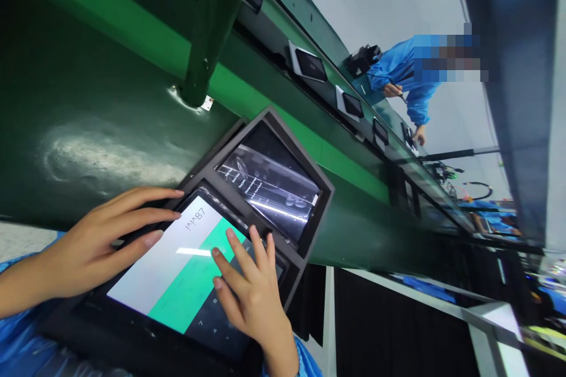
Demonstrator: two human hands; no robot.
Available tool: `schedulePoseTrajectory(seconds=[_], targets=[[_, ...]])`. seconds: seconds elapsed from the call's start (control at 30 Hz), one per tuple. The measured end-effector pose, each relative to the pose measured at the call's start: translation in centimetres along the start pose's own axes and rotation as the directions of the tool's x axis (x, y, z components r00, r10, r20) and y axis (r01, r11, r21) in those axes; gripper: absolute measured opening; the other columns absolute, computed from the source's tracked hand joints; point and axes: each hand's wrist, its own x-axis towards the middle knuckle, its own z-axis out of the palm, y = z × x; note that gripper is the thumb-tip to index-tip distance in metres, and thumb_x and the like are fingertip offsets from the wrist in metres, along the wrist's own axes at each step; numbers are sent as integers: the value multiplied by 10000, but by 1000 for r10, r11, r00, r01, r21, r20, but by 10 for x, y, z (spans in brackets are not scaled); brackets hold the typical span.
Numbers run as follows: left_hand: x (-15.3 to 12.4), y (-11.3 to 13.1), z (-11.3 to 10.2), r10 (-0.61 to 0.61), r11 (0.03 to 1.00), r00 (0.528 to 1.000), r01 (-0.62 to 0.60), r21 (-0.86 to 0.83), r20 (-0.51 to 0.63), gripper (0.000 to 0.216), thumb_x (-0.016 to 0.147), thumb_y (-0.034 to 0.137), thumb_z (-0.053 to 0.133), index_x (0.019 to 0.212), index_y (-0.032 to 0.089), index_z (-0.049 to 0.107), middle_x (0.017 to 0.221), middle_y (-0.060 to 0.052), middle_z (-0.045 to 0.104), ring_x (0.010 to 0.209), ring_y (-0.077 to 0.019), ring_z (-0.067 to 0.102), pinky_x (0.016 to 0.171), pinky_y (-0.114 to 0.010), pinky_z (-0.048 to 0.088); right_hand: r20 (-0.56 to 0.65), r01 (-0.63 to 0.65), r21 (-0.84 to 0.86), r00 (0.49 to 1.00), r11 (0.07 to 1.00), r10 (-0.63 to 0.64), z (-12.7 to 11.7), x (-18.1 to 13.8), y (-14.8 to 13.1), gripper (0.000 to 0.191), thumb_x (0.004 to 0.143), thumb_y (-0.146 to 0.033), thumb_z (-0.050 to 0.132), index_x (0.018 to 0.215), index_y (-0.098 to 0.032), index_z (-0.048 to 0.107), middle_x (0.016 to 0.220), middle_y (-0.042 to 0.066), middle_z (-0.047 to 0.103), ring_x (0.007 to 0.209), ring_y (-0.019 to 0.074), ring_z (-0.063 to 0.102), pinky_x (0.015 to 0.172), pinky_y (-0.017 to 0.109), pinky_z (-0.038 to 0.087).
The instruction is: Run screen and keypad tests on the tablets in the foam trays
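Beneath the spread, empty fingers of the right hand (259,291) lay the calculator tablet (165,265), characters (194,219) already displayed; the left hand (95,241), fingers extended, rested at its edge. Beyond the right fingertips, the menu screen (272,179) was untouched; remaining input was unclear.

Place: looks like a factory floor for electronics assembly or testing.
Production line (272,29): runs diagonally past the work area, bearing a row of flat, dark-screened devices (311,65), some lying on white pads.
Green-painted surface (110,88): stretches alongside, joined by a thick green post (216,23).
Dark frame (327,188): houses an inset screen (269,177) with small white menu lines, close beside a tablet (168,259) with a number keypad on display.
Blue sleeves (420,105): clothe a co-worker across the line, with a thin tool in one hand.
More blue clothing (493,219): appears farther along, blurred.
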Motion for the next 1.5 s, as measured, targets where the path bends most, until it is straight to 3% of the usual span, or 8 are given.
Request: schedulePoseTrajectory(seconds=[0.23,0.43,0.53,0.63,0.8,1.07,1.27,1.5], targets=[[0,1,1,-1,1000,1000,1,2,4,286,1039,282,421,1251,396,575,1453,100,500,1331,-94,487,1140,-206,346,-99,-87,8,991,996,87,1,0,5,379,1010,-258,457,1351,-166,596,1612,97,403,1572,358,117,1260,571,29],[0,-2,-2,56,997,998,-57,48,19,325,1021,240,435,1286,373,569,1485,66,483,1370,-131,465,1157,-250,350,-174,-181,69,966,981,191,-2,-2,6,315,950,-89,499,1195,-198,665,1487,87,563,1506,316,340,1232,570,216],[0,-4,-5,116,989,992,-119,88,39,354,1007,215,441,1306,356,567,1504,39,474,1395,-165,450,1169,-296,358,-210,-224,58,950,973,231,-6,-13,8,300,924,-73,530,1132,-216,691,1423,68,622,1464,317,413,1217,580,252],[-1,-3,-4,93,992,995,-95,82,32,352,1015,240,431,1311,386,555,1504,63,473,1380,-143,462,1160,-280,370,-251,-259,1,935,966,250,-6,-26,7,343,918,-81,540,1192,-226,688,1446,67,605,1470,330,397,1214,600,239],[-1,-3,-1,45,997,999,-47,55,30,335,1014,277,439,1287,422,566,1487,86,492,1352,-158,494,1138,-316,409,-140,-263,-58,957,963,253,-3,-32,2,339,944,-124,539,1220,-252,690,1514,44,550,1523,348,295,1226,636,172],[-1,-1,0,-20,1000,1000,20,7,18,355,993,292,457,1273,475,577,1463,118,521,1332,-184,516,1131,-341,420,47,-191,-72,980,979,195,-5,-2,-3,375,1002,-197,504,1348,-274,626,1656,26,334,1575,372,81,1199,721,175],[-1,-2,1,-22,1000,1000,22,3,16,341,996,279,456,1263,445,587,1451,99,526,1318,-179,522,1124,-329,420,59,-99,7,993,995,99,-3,-1,-3,326,996,-231,502,1252,-296,693,1651,-41,339,1578,362,73,1228,704,46],[-5,-4,2,-47,999,998,46,21,31,338,996,281,454,1252,454,591,1467,104,519,1346,-179,509,1115,-315,441,59,-188,-25,980,982,189,-1,1,-1,385,990,-172,486,1325,-263,652,1657,26,329,1571,402,57,1158,790,164]])
